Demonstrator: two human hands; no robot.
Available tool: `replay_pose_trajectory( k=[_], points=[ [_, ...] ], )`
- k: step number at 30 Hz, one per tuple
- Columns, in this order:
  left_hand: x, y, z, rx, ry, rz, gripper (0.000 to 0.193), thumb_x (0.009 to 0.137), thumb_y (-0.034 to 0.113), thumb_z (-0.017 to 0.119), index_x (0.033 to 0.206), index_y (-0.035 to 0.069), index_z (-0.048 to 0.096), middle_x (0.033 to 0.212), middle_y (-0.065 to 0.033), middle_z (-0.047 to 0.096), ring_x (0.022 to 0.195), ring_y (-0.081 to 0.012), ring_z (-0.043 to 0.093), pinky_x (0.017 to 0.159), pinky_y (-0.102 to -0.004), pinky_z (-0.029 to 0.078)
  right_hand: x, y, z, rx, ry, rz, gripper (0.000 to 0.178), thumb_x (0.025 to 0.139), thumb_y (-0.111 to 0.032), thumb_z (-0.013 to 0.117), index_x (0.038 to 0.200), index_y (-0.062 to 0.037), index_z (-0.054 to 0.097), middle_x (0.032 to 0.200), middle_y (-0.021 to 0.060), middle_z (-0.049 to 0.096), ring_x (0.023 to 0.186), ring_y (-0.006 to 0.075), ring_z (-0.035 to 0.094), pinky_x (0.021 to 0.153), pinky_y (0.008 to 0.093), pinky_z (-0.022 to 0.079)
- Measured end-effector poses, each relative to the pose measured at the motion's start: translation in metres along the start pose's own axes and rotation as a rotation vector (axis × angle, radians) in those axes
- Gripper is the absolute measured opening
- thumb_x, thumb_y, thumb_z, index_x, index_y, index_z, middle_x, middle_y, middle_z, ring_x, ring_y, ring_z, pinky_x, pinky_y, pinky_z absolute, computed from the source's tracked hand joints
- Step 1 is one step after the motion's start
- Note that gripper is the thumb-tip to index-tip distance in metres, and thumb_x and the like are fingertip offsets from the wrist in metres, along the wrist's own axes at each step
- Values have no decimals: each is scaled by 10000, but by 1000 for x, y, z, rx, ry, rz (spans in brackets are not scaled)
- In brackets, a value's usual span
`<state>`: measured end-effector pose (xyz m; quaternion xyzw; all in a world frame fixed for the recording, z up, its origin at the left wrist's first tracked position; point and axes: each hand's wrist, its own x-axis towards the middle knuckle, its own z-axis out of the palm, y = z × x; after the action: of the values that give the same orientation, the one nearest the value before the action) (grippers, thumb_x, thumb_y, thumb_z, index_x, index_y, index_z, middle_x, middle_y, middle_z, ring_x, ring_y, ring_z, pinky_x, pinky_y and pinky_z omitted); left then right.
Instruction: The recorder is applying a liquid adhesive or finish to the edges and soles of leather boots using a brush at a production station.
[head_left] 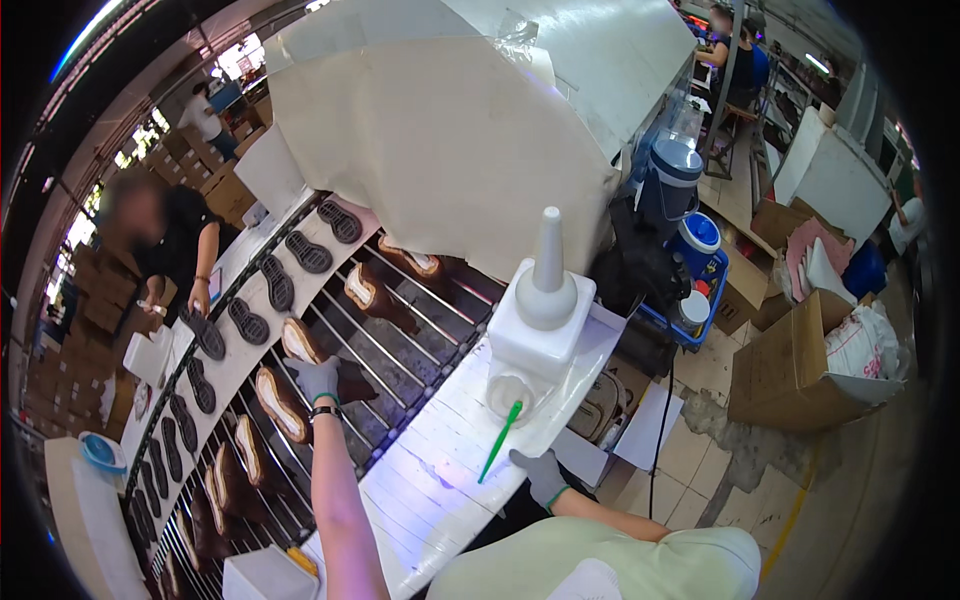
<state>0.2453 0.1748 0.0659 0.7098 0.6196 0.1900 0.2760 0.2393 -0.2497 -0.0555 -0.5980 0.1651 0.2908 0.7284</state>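
— What takes up the most room?
— A beige hood, with a roller rack running out beneath it. Beside the rack is a white tabletop.
— And past the rollers?
— A pale belt carrying a row of dark soles. A co-worker across it has one hand at a sole.
— Nearer?
— A white bottle with a cone-shaped nozzle, upright on the tabletop.
— Where's the shoe upper?
— The brown shoe upper lies on the rollers among others, pale underside showing. The gloved left hand touches its near end; I can't tell whether the fingers close around it.
— The right?
— The gloved right hand is at the tabletop's edge. Whether its fingers grip, I can't tell.
— Smallest?
— A slim green stick, slanting beside the bottle.
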Motion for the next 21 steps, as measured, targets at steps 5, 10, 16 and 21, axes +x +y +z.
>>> replay_pose_trajectory(
  k=[5,10,16,21],
  points=[
    [-40,-38,-32,-996,-102,183,801,732,134,719,1422,-62,362,1319,-194,536,1249,-284,511,1056,-366,424,2,0,-7,151,-100,22,556,780,1,799,1260,64,526,1183,109,631,1051,217,611,919,330,500],
    [-119,-76,-27,-1963,-695,-146,586,838,305,613,1326,-1,506,1233,-173,606,1104,-300,607,997,-409,489,3,-8,-11,157,-220,12,506,828,-33,762,1290,-9,558,1178,70,640,1051,197,622,890,346,532],
    [-187,-99,1,-2378,-862,-377,609,850,323,627,1339,-7,475,1262,-194,565,1140,-335,576,978,-438,510,2,-17,-17,1,-137,200,410,873,-177,758,1250,-143,598,1120,-2,660,1020,178,628,854,390,518],
    [-206,-118,5,-2364,-897,-518,613,855,334,677,1326,-2,474,1229,-185,591,1123,-336,594,995,-443,507,-6,-26,-14,-68,-129,229,496,838,-231,797,1275,-135,583,1161,-4,638,1041,162,599,818,371,477]
  ],
)
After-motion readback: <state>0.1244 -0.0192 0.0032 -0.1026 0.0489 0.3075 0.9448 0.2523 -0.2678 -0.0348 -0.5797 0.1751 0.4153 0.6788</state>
